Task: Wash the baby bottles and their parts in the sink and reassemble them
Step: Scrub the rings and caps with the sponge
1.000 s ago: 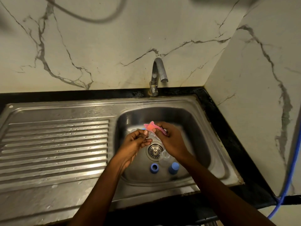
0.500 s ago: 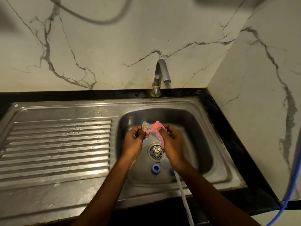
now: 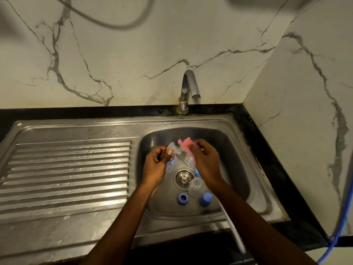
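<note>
Behind and to the right, white marble-look wall slabs (image 3: 152, 44) veined in grey, meeting in a corner. Below, a black countertop (image 3: 267, 150) carrying a stainless-steel sink unit (image 3: 76, 129): ribbed drainboard (image 3: 66, 169) on the left, beaded with water, deep basin (image 3: 235, 159) on the right. At the back rim, a curved grey metal tap (image 3: 188, 88), spout over the basin. Across the top, a blurred grey cable (image 3: 114, 25); down the right edge, a blue hose (image 3: 342, 217); under the right forearm, a white tube (image 3: 235, 232) crossing the front rim. Over the basin, close together: left hand (image 3: 156, 165) curled, pinching a clear silicone teat (image 3: 172, 148) between thumb and fingers; right hand (image 3: 206, 161) curled round a ragged pink scrubbing cloth (image 3: 186, 144), just beside that teat. On the basin floor, a round metal drain strainer (image 3: 183, 177), a clear cup-shaped plastic part (image 3: 195, 186) just beside it, then a blue plastic ring (image 3: 182, 198) and a blue plastic cap (image 3: 206, 198) nearer the front wall, apart from each other. More clear and blue pieces partly hidden behind the hands.
</note>
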